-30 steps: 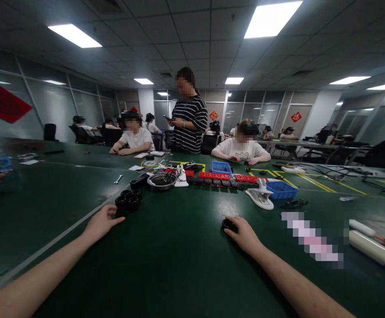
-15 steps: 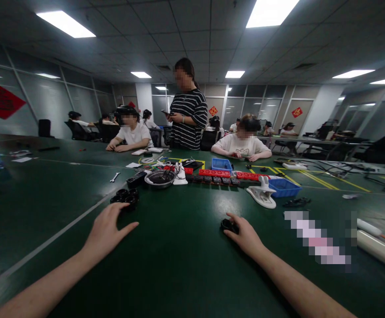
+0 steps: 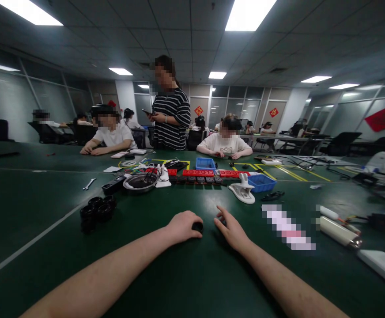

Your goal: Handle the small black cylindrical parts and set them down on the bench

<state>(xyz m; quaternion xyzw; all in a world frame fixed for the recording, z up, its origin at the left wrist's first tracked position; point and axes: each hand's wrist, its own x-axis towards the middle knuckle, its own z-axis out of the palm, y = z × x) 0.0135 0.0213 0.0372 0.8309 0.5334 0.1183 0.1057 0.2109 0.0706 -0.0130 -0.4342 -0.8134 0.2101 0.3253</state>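
My left hand (image 3: 183, 226) is curled around a small black round piece (image 3: 197, 227), mostly hidden by the fingers, low over the table. Just to its right, my right hand (image 3: 234, 229) has its thumb and fingers around another dark piece (image 3: 224, 222), of which only a sliver shows; its index finger points forward. A gap separates the two hands. Farther left, a cluster of several black round, ring-like pieces (image 3: 97, 212) stands on the green table (image 3: 152, 269).
Ahead lie a round metal dish (image 3: 141, 182), red socket strips (image 3: 198, 173), a white clip stand (image 3: 243, 191) and a blue bin (image 3: 261, 183). A wrench (image 3: 89, 183) lies at left, a cream cylinder (image 3: 338, 230) at right. Co-workers sit opposite; one person (image 3: 171, 115) stands.
My left hand has moved right from beside the black cluster, now with a black round piece in it. My right hand has shifted slightly left in view. The camera has turned right.
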